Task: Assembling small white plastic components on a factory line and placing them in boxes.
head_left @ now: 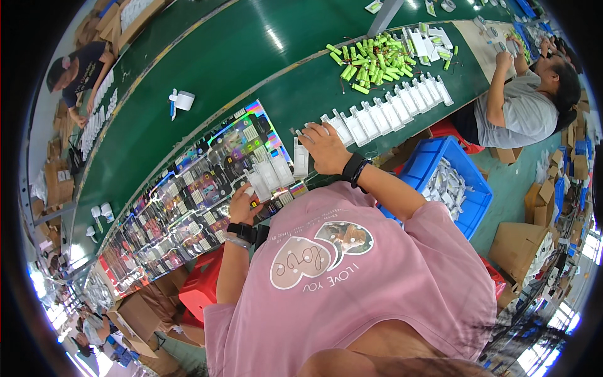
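Observation:
My left hand (243,205) grips the near left end of a short row of white plastic casings (272,176), which lies on shiny printed sheets. My right hand (326,149) has its fingers curled over a single white casing (301,158), set apart from that short row on the green tabletop. To the right of this hand, a longer slanting row of similar open white casings (383,116) stretches away along the table. My right palm and fingers cover part of the single casing.
Green battery packs (377,63) with wires are heaped behind the long row. Printed sheets (188,195) cover the table on my left. A blue crate (458,169) of small white parts stands at right. A white device (182,100) lies farther back. Co-workers (527,107) sit nearby.

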`<state>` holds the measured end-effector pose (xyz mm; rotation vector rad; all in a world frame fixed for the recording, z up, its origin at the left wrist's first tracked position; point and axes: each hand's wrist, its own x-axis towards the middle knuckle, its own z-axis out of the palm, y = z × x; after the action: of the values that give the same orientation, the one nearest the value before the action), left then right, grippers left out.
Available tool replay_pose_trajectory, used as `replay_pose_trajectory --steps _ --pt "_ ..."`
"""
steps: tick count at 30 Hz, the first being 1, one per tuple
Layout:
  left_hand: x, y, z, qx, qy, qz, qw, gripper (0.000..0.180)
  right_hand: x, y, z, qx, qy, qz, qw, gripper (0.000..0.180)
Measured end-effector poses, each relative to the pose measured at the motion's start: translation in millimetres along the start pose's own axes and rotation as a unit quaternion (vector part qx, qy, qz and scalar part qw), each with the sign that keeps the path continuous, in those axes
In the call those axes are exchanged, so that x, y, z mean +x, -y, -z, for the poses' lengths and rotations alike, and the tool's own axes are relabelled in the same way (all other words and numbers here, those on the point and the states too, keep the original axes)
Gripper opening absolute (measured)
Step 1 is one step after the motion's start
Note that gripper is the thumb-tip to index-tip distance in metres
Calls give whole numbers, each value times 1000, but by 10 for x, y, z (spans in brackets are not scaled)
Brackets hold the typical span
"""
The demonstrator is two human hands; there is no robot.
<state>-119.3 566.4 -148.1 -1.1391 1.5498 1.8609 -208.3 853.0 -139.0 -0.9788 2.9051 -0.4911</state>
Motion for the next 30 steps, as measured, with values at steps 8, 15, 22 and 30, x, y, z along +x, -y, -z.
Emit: replay_pose_trajectory --steps 8,15,22,30 --pt "63 51 40 10 -1 -6 1000 32 72 44 -120 48 -52 13 997 47" --pt "127 104 90 7 11 -11 1000 31 152 76 -139 58 -47 21 997 42" --pt "110 110 70 11 4 -15 1000 32 236 101 -193 76 -29 65 995 43" --pt "49 48 -54 -17 57 -36 998 34 129 -28 -162 97 -57 -23 993 51"
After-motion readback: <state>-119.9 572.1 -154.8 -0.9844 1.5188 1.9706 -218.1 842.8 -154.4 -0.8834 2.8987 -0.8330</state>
